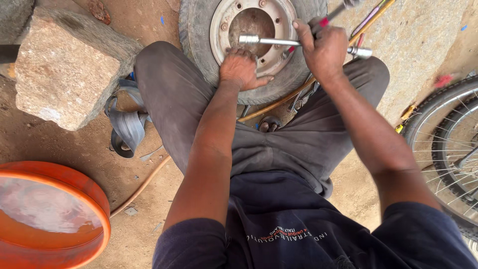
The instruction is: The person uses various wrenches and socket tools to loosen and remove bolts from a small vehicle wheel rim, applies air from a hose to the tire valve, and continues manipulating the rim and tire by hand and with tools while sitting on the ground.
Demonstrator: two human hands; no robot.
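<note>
A small tyre on a metal wheel rim [226,20] lies flat on the ground between my knees. My left hand [241,68] presses down on the rim's near edge and the tyre [196,42], fingers spread. My right hand [323,50] is closed around a silver cross wrench [271,41], whose bar runs across the rim's right side. One socket end of the wrench [246,39] sits over the rim near the hub hole; the other end sticks out past my right hand.
A large rough stone block [64,69] stands at the left, with a folded grey inner tube [127,124] beside it. An orange basin of water [45,214] is at the lower left. A thin hose [144,184] crosses the dirt. Bicycle wheels [448,144] lie right.
</note>
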